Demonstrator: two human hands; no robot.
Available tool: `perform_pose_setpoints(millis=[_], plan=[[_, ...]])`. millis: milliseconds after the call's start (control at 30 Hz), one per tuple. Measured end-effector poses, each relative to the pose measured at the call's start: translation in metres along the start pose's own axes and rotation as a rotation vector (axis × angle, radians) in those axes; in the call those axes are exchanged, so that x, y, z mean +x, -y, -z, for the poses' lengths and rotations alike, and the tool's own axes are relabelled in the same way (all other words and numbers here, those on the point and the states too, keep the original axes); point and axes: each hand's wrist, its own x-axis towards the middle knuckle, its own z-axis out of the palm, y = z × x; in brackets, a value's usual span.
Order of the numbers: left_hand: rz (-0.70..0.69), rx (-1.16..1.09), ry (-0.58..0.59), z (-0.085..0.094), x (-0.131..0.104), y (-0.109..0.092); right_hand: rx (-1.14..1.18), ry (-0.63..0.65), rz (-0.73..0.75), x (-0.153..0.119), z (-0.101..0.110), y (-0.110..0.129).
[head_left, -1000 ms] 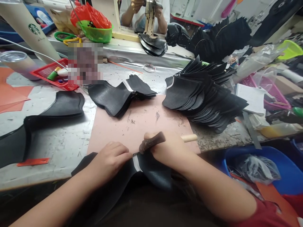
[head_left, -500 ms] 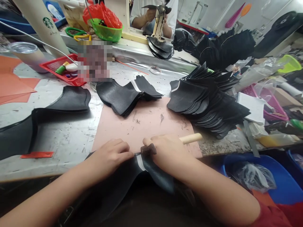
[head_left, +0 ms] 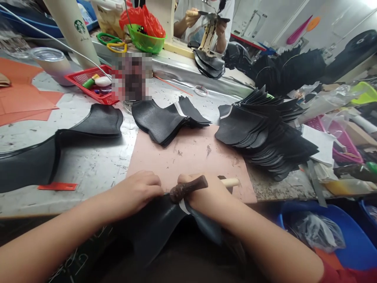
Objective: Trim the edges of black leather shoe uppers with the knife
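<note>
My right hand (head_left: 206, 196) is closed round a hammer (head_left: 190, 188). Its dark, worn metal head shows at the thumb side, and the pale wooden handle sticks out to the right. Under the hammer head lies a black leather piece (head_left: 160, 224) with a white strip across it, draped over the near table edge. At its upper edge, my left hand (head_left: 140, 192) is closed with curled fingers on the leather. Beyond both hands, a small stack of black leather pieces (head_left: 160, 122) rests on the pinkish board (head_left: 176, 161).
A fanned pile of black pieces (head_left: 256, 137) lies to the right, more black pieces (head_left: 88, 125) to the left. Behind stand a red basket (head_left: 88, 88), a tumbler (head_left: 51, 65) and a green bowl (head_left: 149, 41). A blue bin (head_left: 350, 243) is below right. Another person (head_left: 191, 21) works opposite.
The hammer head has turned in my right hand, so more of it shows over the white strip. My view has shifted slightly left. My left hand still holds the leather.
</note>
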Motion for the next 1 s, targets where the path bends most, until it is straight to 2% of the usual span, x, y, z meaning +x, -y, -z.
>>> perform_pose_setpoints(millis=[167,267,400,567,667,800,900,1000], plan=[[0.005,-0.023,0.008,0.003,-0.008,0.006,-0.028,-0.017,0.034,0.007,-0.001,0.007],[-0.003,-0.03,0.003,0.005,-0.011,0.007,-0.071,0.03,0.061,0.012,-0.001,0.011],[0.038,-0.025,0.057,0.01,-0.015,0.009,-0.074,0.017,0.064,0.015,-0.002,0.017],[0.033,-0.031,0.02,0.013,-0.024,0.014,-0.112,0.081,0.095,0.02,-0.003,0.023],[0.058,-0.023,0.038,0.014,-0.029,0.016,-0.086,0.045,0.089,0.023,-0.001,0.027],[0.045,0.018,0.016,0.014,-0.034,0.017,-0.058,0.065,0.123,0.028,-0.002,0.033],[0.059,0.054,0.017,0.013,-0.038,0.017,-0.088,0.003,0.168,0.031,-0.005,0.035],[0.045,0.01,-0.03,0.014,-0.041,0.018,-0.048,-0.017,0.186,0.034,-0.008,0.037]])
